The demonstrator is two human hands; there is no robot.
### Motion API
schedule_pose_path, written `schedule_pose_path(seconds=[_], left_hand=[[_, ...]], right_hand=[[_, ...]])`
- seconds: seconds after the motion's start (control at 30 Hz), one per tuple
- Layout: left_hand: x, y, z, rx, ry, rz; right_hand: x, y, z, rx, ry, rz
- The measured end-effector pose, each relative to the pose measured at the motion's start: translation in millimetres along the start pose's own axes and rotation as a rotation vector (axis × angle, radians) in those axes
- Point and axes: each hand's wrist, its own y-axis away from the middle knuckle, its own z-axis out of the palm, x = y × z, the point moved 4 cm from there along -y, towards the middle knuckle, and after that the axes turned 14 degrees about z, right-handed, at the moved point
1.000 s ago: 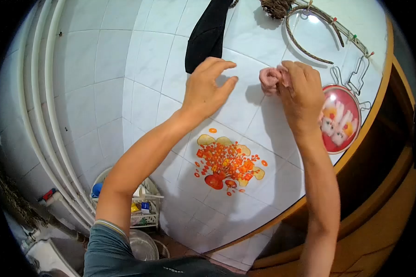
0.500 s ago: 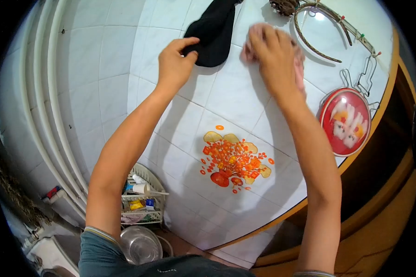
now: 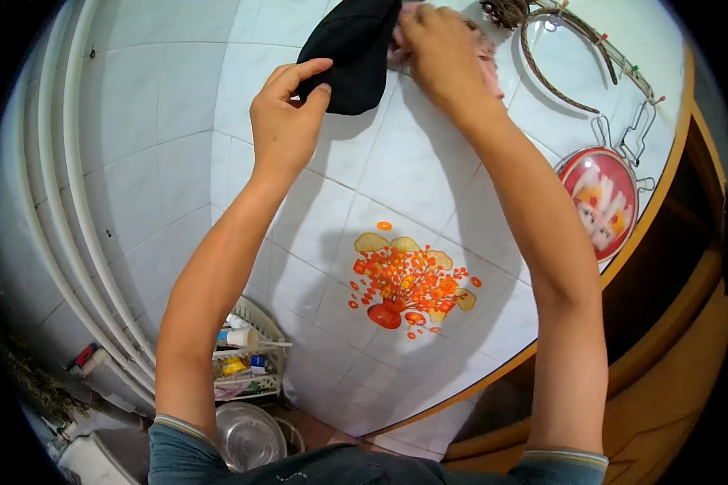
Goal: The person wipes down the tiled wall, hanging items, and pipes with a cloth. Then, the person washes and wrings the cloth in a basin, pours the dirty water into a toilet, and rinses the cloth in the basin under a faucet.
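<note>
A black cloth item that looks like a cap [image 3: 352, 69] hangs on the white tiled wall, its top cut off by the frame edge. My left hand [image 3: 287, 113] is at the cap's left edge; thumb and index finger are apart in front of the black fabric, and whether they touch it is unclear. Just right of the cap, my right hand [image 3: 441, 52] is closed around a pink cloth [image 3: 488, 71]. Part of the cloth bunches out beside the cap, and the fingers hide the rest.
A braided headband [image 3: 534, 69] and a red oval bag [image 3: 600, 198] hang at the right. An orange flower decal [image 3: 408, 283] is on the tiles. Below left are a rack of toiletries [image 3: 275, 376] and a metal basin [image 3: 251, 436]. White pipes [image 3: 77, 202] run down the left wall.
My right hand has moved left and up with the pink cloth, closer to the cap. My left hand sits slightly further left and lower, and the cap appears shifted left.
</note>
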Motion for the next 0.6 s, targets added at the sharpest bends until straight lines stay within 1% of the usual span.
schedule_pose_path(seconds=[0.03, 0.1, 0.17, 0.2, 0.23, 0.27, 0.3, 0.33, 0.37, 0.43, 0.47, 0.5, 0.53, 0.57, 0.6], left_hand=[[-1.1, 0.9, -1.9, 0.008, 0.000, -0.001], [-0.6, 3.5, -1.2, -0.029, -0.036, 0.089], [-1.1, 7.4, 2.0, -0.095, -0.007, 0.068], [0.4, 9.4, 2.8, -0.110, 0.002, 0.061], [3.9, 11.7, 2.7, -0.122, 0.009, 0.051], [7.4, 13.7, 1.7, -0.112, 0.002, 0.046], [11.7, 15.7, 2.6, -0.147, 0.019, 0.046], [14.4, 16.6, 3.4, -0.182, 0.037, 0.048], [13.5, 17.2, 3.1, -0.176, 0.031, 0.048], [10.5, 21.5, 11.1, -0.336, 0.026, 0.130], [7.9, 23.4, 13.7, -0.408, 0.057, 0.080], [9.0, 25.2, 14.2, -0.400, 0.050, 0.080], [13.7, 26.0, 13.0, -0.321, 0.028, 0.113], [19.3, 26.4, 11.3, -0.246, 0.010, 0.148], [23.7, 26.3, 11.0, -0.233, 0.041, 0.142]], right_hand=[[10.1, -6.6, 9.8, -0.003, -0.068, 0.013], [8.3, 0.1, 28.9, 0.165, -0.056, 0.047], [-10.9, 20.0, 40.3, 0.130, 0.032, -0.315], [-8.1, 22.3, 42.1, 0.038, -0.085, -0.294], [-2.6, 22.4, 40.2, 0.038, -0.090, -0.304], [8.8, 19.7, 31.0, 0.177, -0.185, -0.186], [17.8, 19.1, 24.5, 0.313, -0.282, -0.062], [13.6, 26.9, 17.5, 0.239, -0.238, -0.025], [13.7, 36.4, 11.1, 0.241, -0.243, -0.030], [16.9, 51.5, 5.6, 0.074, -0.356, -0.118], [16.9, 56.2, -1.1, 0.076, -0.361, -0.129], [22.9, 59.4, -10.4, 0.128, -0.412, -0.013], [28.1, 63.2, -19.5, 0.178, -0.460, 0.109], [24.4, 66.6, -29.7, 0.181, -0.461, 0.109], [20.3, 68.8, -40.3, 0.180, -0.577, 0.144]])
